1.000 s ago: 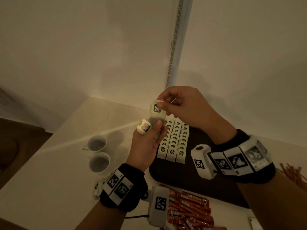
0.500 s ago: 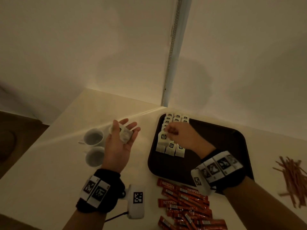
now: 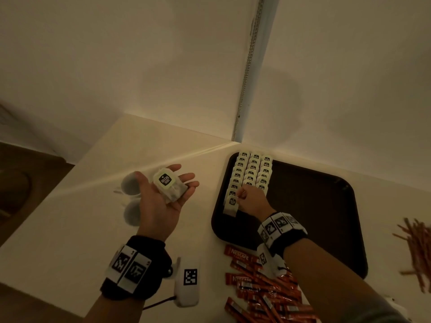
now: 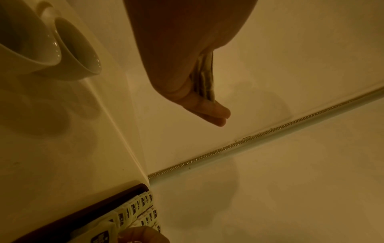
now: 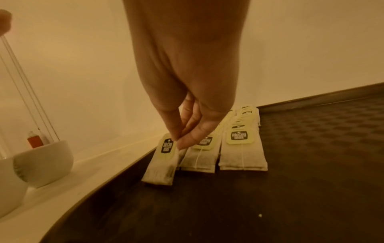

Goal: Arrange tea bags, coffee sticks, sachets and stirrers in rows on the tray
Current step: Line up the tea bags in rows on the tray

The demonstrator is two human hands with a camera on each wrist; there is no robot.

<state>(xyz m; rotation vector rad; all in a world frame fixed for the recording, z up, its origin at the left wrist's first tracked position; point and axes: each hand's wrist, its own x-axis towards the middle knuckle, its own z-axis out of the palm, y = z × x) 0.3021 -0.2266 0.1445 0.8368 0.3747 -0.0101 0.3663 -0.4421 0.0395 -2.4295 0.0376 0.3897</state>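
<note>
Three tea bag rows (image 3: 253, 173) filling tray (image 3: 314, 206) far-left corner, right hand (image 3: 250, 201) pinching newest bag (image 3: 231, 203) down, left hand (image 3: 163, 197) flat-open carrying spares (image 3: 170, 185); coffee sticks (image 3: 261, 287), stirrers (image 3: 417, 248) off tray, untouched.

Tea bags (image 3: 253, 173) in three rows on dark tray (image 3: 326, 206); coffee sticks (image 3: 263, 290) beside.

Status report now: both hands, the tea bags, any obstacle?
Right hand pinches a tea bag at the near end of the left row on the tray. Left hand open, palm up, carrying spare tea bags. No obstacle seen.
</note>
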